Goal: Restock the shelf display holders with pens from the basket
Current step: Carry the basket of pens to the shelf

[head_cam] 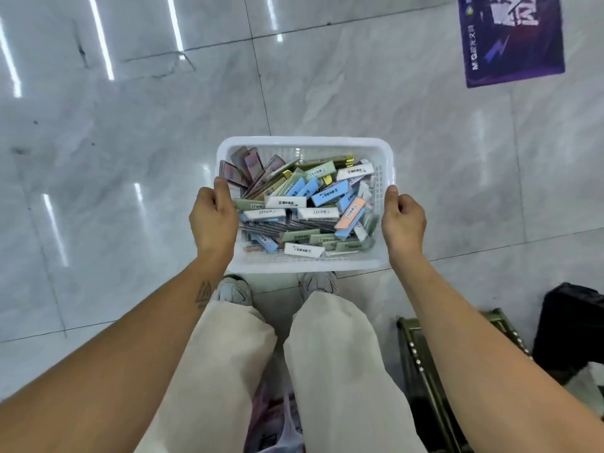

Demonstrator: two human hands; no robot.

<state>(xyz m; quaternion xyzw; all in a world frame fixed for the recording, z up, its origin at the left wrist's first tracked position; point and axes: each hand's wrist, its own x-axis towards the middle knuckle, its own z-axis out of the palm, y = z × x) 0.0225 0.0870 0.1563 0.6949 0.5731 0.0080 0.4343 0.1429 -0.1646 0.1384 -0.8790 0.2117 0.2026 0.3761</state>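
One white plastic basket [305, 143], mesh-sided, sits held out in front of the person over the floor, above their two shoes. It's packed with a loose jumble of small pen boxes [302, 209], way too many and too overlapped to count properly: blue, white, pale green, one peach one, plus a few darker purple-ish packs up in the far-left corner. Two hands on it, one per side: the left hand [214, 219] grips the left rim with the thumb hooked over the top edge and fingers curled under, and the right hand [402, 220] grips the right rim the same way. Below that, two legs in cream trousers. The floor [359, 93] is glossy grey marble-look tile with ceiling lights reflecting in it. One purple floor sticker [511, 37] sits top right, a green folding stool [425, 361] bottom right, and a black bag [568, 328] just beside it.
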